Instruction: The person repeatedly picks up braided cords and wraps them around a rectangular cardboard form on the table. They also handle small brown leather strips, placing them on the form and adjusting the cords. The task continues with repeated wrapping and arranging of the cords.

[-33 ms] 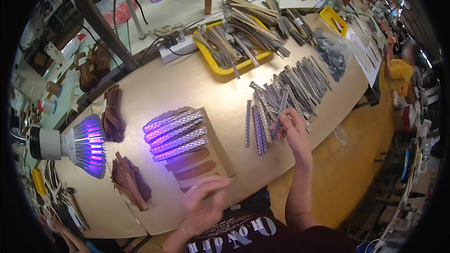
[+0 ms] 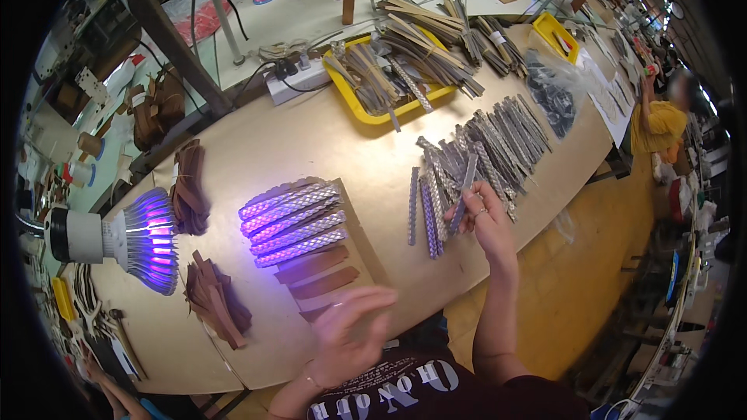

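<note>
A tan bench slants across the view, its near edge climbing from lower left to right. Toward its far edge sits a yellow tray, heaped with flat strips, some jutting over its rim. By the bench's right end, a loose pile of grey braided strips spreads toward the near edge. Left of the pile, a brown board carries silvery braids laid side by side, with plain brown strips on the part closer to the near edge. A lamp glows violet beside it, toward the bench's left end, between two brown bundles.

The hands are well apart. The left hand, somewhat blurred, hovers by the near edge next to the board, thumb and fingers parted. The right hand pinches one grey strip between thumb and fingers, at the pile's side facing the near edge. That strip's long axis runs oblique to the near edge: one end points to the far edge, leaning slightly right, the other back toward the near edge.
</note>
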Available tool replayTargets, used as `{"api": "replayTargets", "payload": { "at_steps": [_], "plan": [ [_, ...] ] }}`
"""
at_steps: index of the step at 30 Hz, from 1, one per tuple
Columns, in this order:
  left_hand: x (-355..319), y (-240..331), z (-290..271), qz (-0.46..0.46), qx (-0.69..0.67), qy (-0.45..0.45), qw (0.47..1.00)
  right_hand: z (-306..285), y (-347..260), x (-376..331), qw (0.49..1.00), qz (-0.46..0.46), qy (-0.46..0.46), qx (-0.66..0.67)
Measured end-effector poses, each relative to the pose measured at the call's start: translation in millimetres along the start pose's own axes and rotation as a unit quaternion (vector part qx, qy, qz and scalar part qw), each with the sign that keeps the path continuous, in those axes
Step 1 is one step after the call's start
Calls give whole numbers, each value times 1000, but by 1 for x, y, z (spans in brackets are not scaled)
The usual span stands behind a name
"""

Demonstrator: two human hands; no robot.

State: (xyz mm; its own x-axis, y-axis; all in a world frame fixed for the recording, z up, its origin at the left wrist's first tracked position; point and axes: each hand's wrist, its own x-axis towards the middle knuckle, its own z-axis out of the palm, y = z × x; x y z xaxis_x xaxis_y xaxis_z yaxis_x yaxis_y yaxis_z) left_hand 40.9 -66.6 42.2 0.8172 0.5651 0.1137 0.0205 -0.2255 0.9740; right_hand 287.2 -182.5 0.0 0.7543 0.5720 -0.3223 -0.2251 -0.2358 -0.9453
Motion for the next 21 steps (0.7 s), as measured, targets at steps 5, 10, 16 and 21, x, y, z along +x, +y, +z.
{"api": "replayTargets", "payload": {
  "at_steps": [5,10,16,21],
  "plan": [
    [37,-10,60,68,56,-105,991,7,-10,-3,997,43,-49,35],
    [32,-24,88,-55,-88,-50,993,5,-12,-17,994,25,-106,6],
    [29,-27,69,-156,-299,-37,941,20,-18,-33,983,-50,-177,12],
    [17,-18,35,-173,-276,-67,943,39,-27,-46,974,-79,-211,15]
  ]
}}
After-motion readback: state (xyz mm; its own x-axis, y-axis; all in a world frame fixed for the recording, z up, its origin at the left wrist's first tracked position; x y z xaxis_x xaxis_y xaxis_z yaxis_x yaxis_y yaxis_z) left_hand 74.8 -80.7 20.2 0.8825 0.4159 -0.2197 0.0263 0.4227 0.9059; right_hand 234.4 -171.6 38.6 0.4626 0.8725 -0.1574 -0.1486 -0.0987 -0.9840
